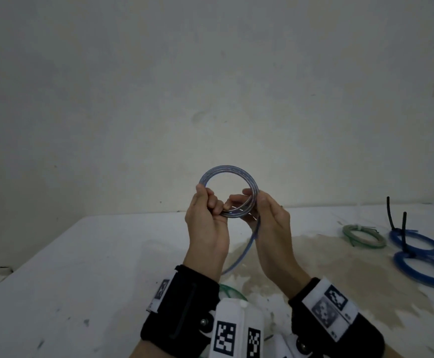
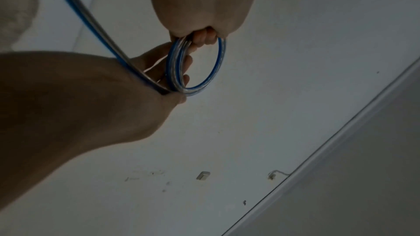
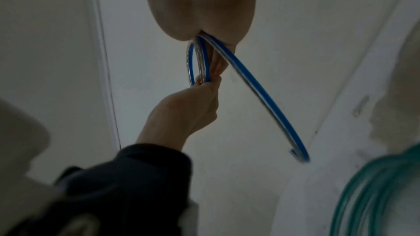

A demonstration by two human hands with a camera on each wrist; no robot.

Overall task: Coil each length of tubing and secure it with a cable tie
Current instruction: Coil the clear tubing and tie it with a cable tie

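A clear tube with a blue stripe is wound into a small coil [image 1: 228, 171] held upright above the table. My left hand [image 1: 207, 205] grips the coil's left and lower side [image 2: 175, 64], fingers curled round the loops. My right hand [image 1: 258, 202] grips its right side, fingers passing through the ring. The tube's loose tail [image 1: 249, 244] hangs from the right hand down toward the table; in the right wrist view the tail [image 3: 261, 94] arcs away and its cut end shows. No cable tie is visible on this coil.
On the white table [image 1: 81, 267] at the right lie a green-clear coil [image 1: 363, 236] with a white tie and two blue coils [image 1: 417, 244] with black ties sticking up. Loose green tubing [image 1: 230, 291] lies near my wrists. A brown stain marks the table's middle.
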